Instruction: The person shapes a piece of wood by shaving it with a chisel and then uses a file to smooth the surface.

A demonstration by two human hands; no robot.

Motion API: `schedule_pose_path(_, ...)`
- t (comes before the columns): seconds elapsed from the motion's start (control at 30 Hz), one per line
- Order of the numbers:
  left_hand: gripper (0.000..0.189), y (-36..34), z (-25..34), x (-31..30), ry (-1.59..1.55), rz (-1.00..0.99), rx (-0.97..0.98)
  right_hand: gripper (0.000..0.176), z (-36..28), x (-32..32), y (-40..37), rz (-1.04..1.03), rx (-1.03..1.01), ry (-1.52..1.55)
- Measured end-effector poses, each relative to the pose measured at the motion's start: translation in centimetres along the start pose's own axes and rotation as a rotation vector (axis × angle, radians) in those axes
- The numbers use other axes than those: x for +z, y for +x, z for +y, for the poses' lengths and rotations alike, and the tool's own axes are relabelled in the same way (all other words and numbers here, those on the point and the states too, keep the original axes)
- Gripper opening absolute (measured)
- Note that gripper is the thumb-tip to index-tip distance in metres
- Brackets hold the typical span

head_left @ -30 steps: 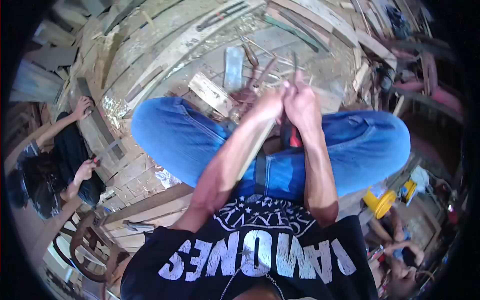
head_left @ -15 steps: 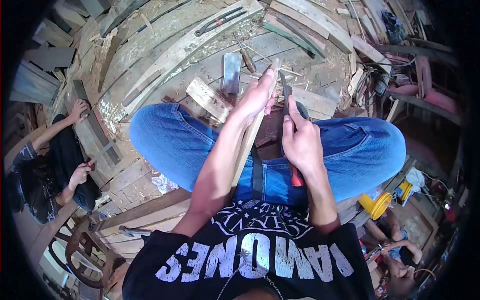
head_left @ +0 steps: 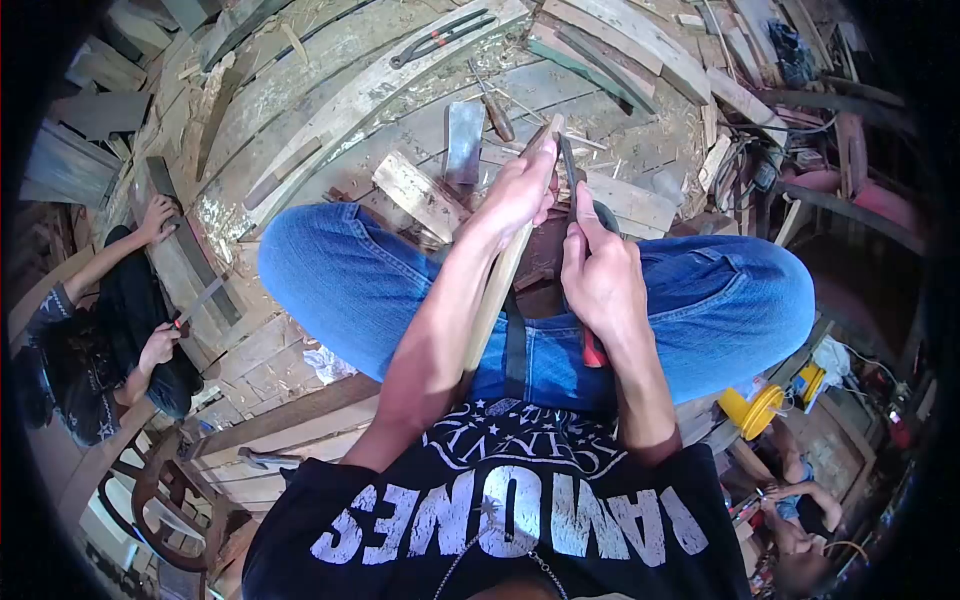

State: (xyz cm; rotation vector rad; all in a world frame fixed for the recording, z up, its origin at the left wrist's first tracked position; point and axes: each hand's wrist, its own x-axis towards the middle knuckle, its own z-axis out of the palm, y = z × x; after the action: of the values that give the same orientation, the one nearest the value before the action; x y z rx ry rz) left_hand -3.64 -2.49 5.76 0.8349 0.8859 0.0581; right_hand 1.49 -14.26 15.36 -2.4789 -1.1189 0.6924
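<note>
My left hand (head_left: 520, 195) is wrapped round the upper part of a long, narrow wooden strip (head_left: 497, 292). The strip slants down beneath my forearm to my lap, with its top end poking out past my fingers. In my closed right hand (head_left: 604, 275) is a red-handled tool with a narrow dark blade (head_left: 569, 172). Its red butt sticks out below my palm. The blade points up, its tip close beside the strip's top end. Ahead of my hands lie a flat metal blade (head_left: 462, 142), a wooden-handled pointed tool (head_left: 497, 118) and a pale wood block (head_left: 419, 197).
A pair of long-handled pincers (head_left: 440, 40) rests on a curved plank. At left, another person holds a blade (head_left: 205, 302) beside a timber. More people's limbs show at lower right, near a yellow bucket (head_left: 762, 410). A hammer (head_left: 268, 460) lies at lower left.
My right hand and the red-handled tool have shifted slightly upward along the strip. My left hand keeps its grip, nearly still. The other person's blade at left has moved a little.
</note>
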Motion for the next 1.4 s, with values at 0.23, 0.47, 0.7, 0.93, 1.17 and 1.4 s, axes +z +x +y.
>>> schedule_pose_path(0.23,0.053,0.2,-0.2,0.3,0.002,0.042,-0.019,0.049,-0.6,-0.1,0.2,-0.108,0.114,-0.063)
schedule_pose_path(0.47,0.054,0.5,-0.3,0.3,0.172,0.086,-0.036,0.046,0.3,0.8,0.6,-0.019,0.038,-0.005)
schedule_pose_path(0.7,0.062,1.1,-0.5,-0.2,0.376,0.217,0.064,0.046,-0.3,2.5,1.9,0.038,0.044,-0.004)
schedule_pose_path(0.93,0.060,0.5,0.3,-0.1,0.222,0.171,0.056,0.053,-0.2,2.9,2.4,0.049,0.020,-0.014)
schedule_pose_path(1.17,0.058,0.3,0.3,0.0,0.206,0.154,0.044,0.047,-0.8,1.7,2.4,0.026,0.099,-0.001)
schedule_pose_path(1.4,0.045,-3.2,-1.4,2.7,-0.068,-0.178,-0.104,0.047,0.4,-0.6,5.7,0.205,0.111,0.176)
